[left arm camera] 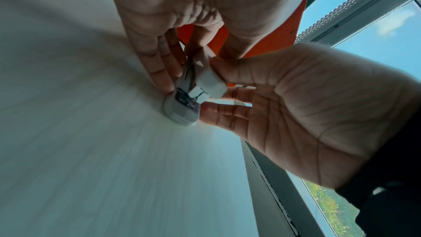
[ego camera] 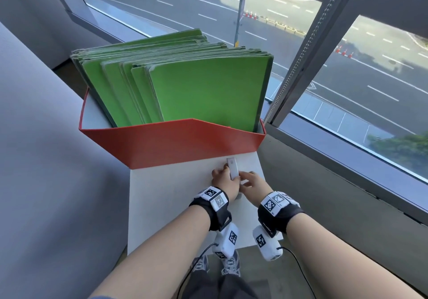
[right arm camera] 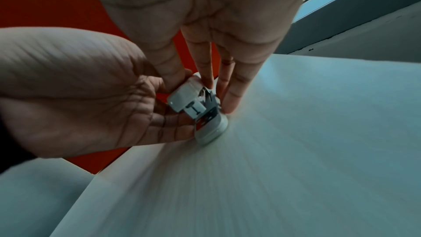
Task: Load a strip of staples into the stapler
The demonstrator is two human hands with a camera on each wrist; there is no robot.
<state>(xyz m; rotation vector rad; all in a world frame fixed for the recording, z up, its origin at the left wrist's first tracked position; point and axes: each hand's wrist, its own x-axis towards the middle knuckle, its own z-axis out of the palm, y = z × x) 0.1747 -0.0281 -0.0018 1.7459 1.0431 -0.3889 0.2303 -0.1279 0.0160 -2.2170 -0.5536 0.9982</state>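
Note:
A small white stapler (ego camera: 232, 169) stands on the white table (ego camera: 162, 206) with its lid (left arm camera: 212, 84) swung up, and the metal magazine (right arm camera: 208, 104) is bare. My left hand (ego camera: 223, 180) holds the stapler from the left, its fingers (left arm camera: 159, 71) flat against the side of the base (left arm camera: 182, 111). My right hand (ego camera: 253, 182) grips from the right, with the thumb (right arm camera: 170, 71) on the lid (right arm camera: 184, 95) and the fingers (right arm camera: 229, 96) beside the base (right arm camera: 212, 129). I cannot make out a staple strip in any view.
A red open box (ego camera: 173, 143) of upright green folders (ego camera: 196, 85) stands just beyond the stapler at the table's far end. A grey sill and a large window (ego camera: 347, 78) run along the right. A grey wall (ego camera: 46, 136) lies to the left.

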